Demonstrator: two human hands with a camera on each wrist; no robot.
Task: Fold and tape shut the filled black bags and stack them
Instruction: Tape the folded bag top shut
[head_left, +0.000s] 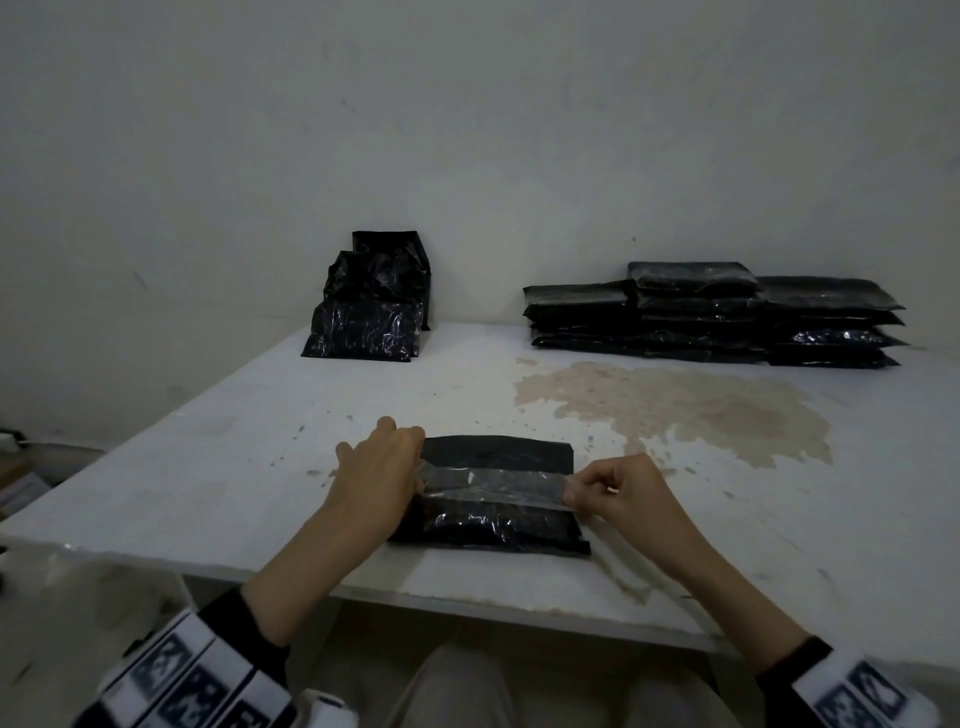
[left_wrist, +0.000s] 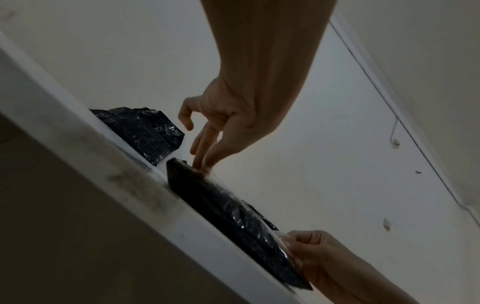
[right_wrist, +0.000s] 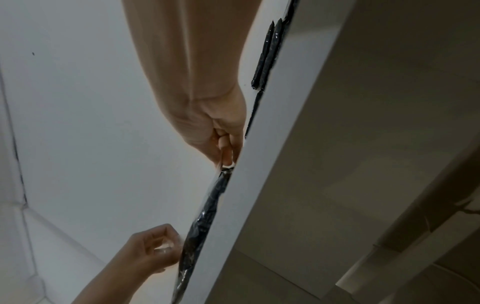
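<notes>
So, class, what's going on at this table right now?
A person is taping a black bag shut near the table's front edge. Both hands hold a clear tape strip stretched across it: left hand at one end, right hand pinching the other. Finished bags are stacked at the back right, more bags back left.

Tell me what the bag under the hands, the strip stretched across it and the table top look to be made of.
Bag: thin glossy black plastic film, going by its crinkles and glints.
Strip: clear shiny tape; the bag shows through.
Table top: matte white, stained and chipped; maybe painted board, uncertain.
</notes>
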